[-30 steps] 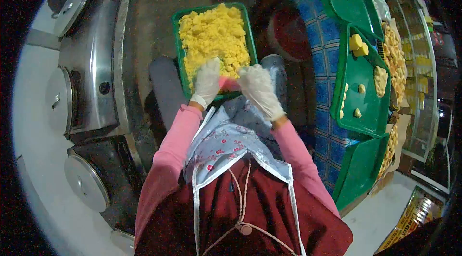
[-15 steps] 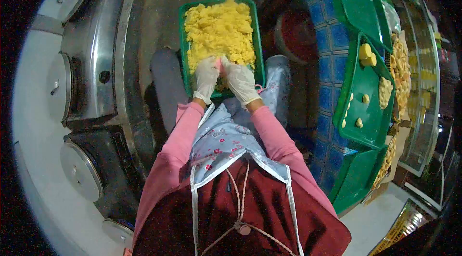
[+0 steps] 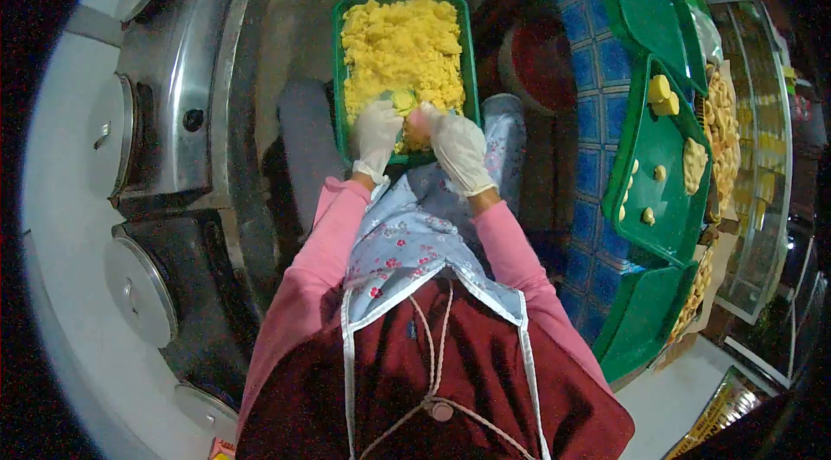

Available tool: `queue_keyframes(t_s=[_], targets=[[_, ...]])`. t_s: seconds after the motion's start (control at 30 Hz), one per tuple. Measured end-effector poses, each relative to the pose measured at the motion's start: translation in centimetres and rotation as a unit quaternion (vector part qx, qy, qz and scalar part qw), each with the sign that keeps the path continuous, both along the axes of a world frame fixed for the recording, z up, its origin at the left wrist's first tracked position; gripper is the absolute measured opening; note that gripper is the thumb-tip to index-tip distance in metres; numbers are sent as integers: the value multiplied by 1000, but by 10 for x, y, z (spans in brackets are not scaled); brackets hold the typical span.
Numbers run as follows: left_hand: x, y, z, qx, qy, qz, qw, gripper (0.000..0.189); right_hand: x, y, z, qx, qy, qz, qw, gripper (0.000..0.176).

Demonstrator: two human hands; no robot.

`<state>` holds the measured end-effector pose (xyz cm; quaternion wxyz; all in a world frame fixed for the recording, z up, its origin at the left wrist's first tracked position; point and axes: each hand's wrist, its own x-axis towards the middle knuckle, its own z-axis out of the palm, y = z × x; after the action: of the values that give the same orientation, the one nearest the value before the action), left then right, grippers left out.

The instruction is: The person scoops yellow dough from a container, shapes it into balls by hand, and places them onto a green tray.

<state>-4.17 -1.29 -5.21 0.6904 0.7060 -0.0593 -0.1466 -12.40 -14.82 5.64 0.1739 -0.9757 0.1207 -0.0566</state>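
A green tray [image 3: 472, 70] rests over my lap, heaped with crumbly yellow food [image 3: 402, 49]. At its near left end is my left hand [image 3: 378, 133], in a pale glove, its fingers closed at a small yellow-green piece [image 3: 403, 100]. My right hand [image 3: 456, 145], gloved too, is beside it with its fingers closed round a small pink thing [image 3: 421, 120]. A gap separates the two hands. The near end of the tray is partly hidden by them.
Green trays stand at the right by blue tiles [image 3: 587, 131]; one tray [image 3: 649, 200] holds pale dough pieces [image 3: 664, 96]. Behind them are many light-brown pieces [image 3: 720, 140] and a glass cabinet [image 3: 749, 157]. Metal equipment with round lids [image 3: 143, 291] lines the left.
My hands have moved apart, the right one to the right with the pink thing. A yellow-green piece now shows at my left fingertips.
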Motion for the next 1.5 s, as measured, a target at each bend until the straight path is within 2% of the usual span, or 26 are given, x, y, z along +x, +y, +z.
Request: queue_keyframes(t_s=[0.07, 0.1, 0.2, 0.23, 0.33, 0.37, 0.43, 0.53, 0.6, 0.67, 0.77, 0.83, 0.9, 0.97, 1.0, 1.07, 1.13, 1.17, 1.2, 1.23, 1.27, 1.33, 1.37, 1.4, 1.47, 1.5], targets=[[-3, -4, -31, 31, -43, 33, 998, 25, -3, 1, -18, -12, -9, 13, 1000, 34], [-5, -3, -21, 122, -106, -8, 987, 22, -1, 2, -25, -18, -18, 16, 1000, 34], [-7, -5, 14, 261, -78, -23, 962, 24, 1, 6, -29, 3, 18, -9, 1000, 36], [-8, -5, 18, 211, -67, -7, 975, 22, 1, 12, -11, -10, -11, -5, 1000, 34], [-2, -10, 51, 222, -64, 9, 973, 20, -1, 15, -2, -23, -14, -10, 1000, 26], [0, -14, 29, 116, -55, 63, 990, 21, -2, 15, -1, -18, 10, -10, 1000, 26], [14, -13, 19, 154, -60, 32, 986, 21, 5, 13, 1, -13, 49, -5, 999, 27], [24, -12, 21, 232, -66, 3, 970, 21, 4, 10, -7, 43, -84, -39, 995, 27], [31, -16, 18, 267, -40, -9, 963, 16, 14, 14, -8, 64, -15, -40, 997, 29], [26, -11, 21, 217, -45, 13, 975, 13, 28, 18, -20, 57, 21, -30, 998, 32], [21, -2, 26, 139, 3, 28, 990, 25, 38, 24, -45, 43, 61, -10, 997, 35], [18, 1, 29, 91, 50, 24, 994, 36, 40, 28, -49, 88, 57, -18, 994, 35], [20, -4, 29, -13, 69, 29, 997, 36, 49, 26, -57, 139, 23, -21, 990, 36], [18, -6, 7, -103, 117, 60, 986, 37, 46, 26, -60, 94, 18, -19, 995, 37], [18, -5, 12, -96, 142, 62, 983, 37, 50, 29, -56, 73, 11, -17, 997, 37], [15, -2, 22, -86, 189, 72, 976, 39, 43, 29, -44, 115, 21, -24, 993, 37], [6, -1, 26, -81, 140, 72, 984, 38, 28, 30, -48, 86, -16, -29, 996, 37], [7, -3, 27, -79, 127, 81, 985, 36, 26, 25, -49, 55, 90, -28, 994, 38], [9, -5, 29, -77, 112, 89, 987, 33, 23, 23, -44, 65, 87, -25, 994, 38], [9, -5, 32, 1, 58, 76, 995, 28, 19, 21, -38, 76, 81, -21, 994, 39], [16, -4, 34, 63, -22, 7, 998, 29, 15, 18, -34, 86, 77, -18, 993, 41], [36, -1, 29, 183, -176, -128, 959, 33, 9, 8, -29, 71, 111, -8, 991, 40], [41, -2, 27, 168, -262, -152, 938, 41, 5, 3, -27, 63, 131, -2, 989, 39], [41, 0, 42, 319, -220, -204, 899, 45, -1, 1, -21, 74, 113, -14, 991, 41], [45, -7, 34, 317, -215, -193, 903, 37, -11, 1, -7, 99, 73, -37, 992, 44], [44, -7, 33, 314, -232, -182, 903, 34, -9, 7, 15, 115, 103, -69, 986, 44]])
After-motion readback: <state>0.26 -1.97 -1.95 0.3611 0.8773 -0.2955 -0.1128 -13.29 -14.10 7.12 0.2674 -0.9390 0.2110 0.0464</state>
